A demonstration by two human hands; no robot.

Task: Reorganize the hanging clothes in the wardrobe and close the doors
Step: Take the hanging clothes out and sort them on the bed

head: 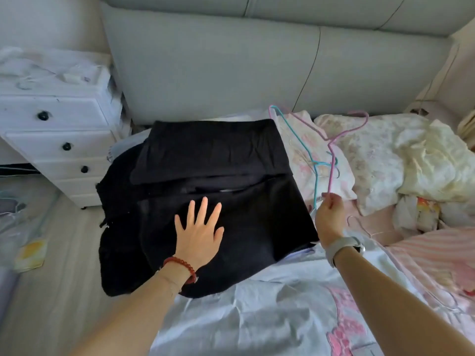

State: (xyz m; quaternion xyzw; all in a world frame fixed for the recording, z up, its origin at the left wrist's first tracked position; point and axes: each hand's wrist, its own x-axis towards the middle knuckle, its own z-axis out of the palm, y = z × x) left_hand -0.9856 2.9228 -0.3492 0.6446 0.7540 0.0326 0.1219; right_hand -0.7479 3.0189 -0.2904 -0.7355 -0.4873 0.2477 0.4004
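My left hand (199,231) lies flat on the black clothes (205,191), fingers straight and spread apart, palm pressing down on the near fold of the dark fabric. A red bead bracelet (183,267) circles that wrist. The black clothes sit in a folded pile on the bed (257,317), reaching from under my left palm away toward the padded headboard (218,73), with a second folded layer lying on top just beyond my fingertips.

My right hand (330,214) is raised just to the right of the pile, fingers curled in, pinching the hooks of two thin wire hangers. The pink hanger (334,140) and the blue hanger (299,136) rise from my fingertips and splay out beyond the hand, above the pile's right edge and the flowered pillow (365,155). A pale wristband with a watch (341,246) wraps my right wrist. Another thin hanger hook (356,222) rests on the bedding just right of that hand.

Further right of my right hand lies rumpled cream and flowered bedding (431,155). Off to the left of my left hand, beyond the bed's edge, stands a white chest of drawers (51,140) with dark knobs.
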